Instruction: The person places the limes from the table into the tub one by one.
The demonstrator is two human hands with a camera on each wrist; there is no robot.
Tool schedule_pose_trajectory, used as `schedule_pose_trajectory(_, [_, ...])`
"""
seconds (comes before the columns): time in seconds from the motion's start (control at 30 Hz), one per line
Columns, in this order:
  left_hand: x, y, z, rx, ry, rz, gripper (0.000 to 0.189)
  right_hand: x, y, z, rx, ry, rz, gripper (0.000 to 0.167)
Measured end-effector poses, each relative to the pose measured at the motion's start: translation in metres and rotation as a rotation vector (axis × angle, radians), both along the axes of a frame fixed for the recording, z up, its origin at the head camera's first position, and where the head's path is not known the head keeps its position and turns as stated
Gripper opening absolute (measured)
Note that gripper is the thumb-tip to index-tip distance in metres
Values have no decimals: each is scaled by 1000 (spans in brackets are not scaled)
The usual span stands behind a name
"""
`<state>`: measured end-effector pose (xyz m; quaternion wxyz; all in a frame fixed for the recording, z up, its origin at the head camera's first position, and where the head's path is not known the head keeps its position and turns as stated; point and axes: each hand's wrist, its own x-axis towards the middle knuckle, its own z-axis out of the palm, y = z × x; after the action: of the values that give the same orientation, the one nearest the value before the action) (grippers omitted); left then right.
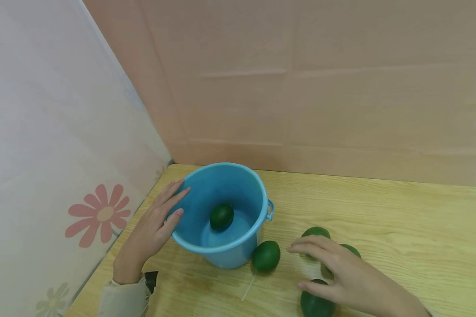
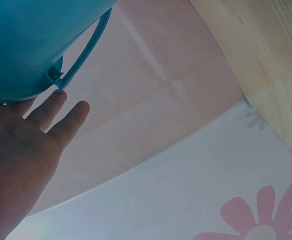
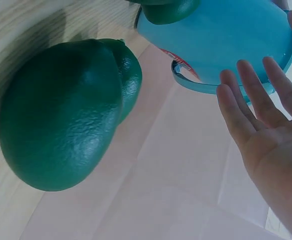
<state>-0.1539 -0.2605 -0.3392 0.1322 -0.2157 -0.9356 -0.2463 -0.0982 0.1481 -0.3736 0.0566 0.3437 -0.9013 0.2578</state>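
Round blue plastic bucket (image 1: 226, 211) on wooden table (image 1: 400, 220), one dark green avocado (image 1: 221, 216) inside. Left hand (image 1: 154, 229), fingers straight, flat against bucket's left wall, likely steadying it. Right hand (image 1: 341, 273), fingers spread and relaxed, hovers over green avocados (image 1: 316, 304) right of bucket, gripping none.

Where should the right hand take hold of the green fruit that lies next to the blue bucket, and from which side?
Probably from above, across its wide middle. The green fruit lies on the table, rounded and smooth, with no stem to pinch. The blue bucket blocks its left side, so the thumb goes in front and the fingers behind. The right hand hovers open, just right of it.
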Motion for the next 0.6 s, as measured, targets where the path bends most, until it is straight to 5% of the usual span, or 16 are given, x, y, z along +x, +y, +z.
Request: schedule_pose_trajectory(0.6, [1, 1, 1, 0, -17, 17, 49, 4, 10, -24, -28, 38, 29, 54])
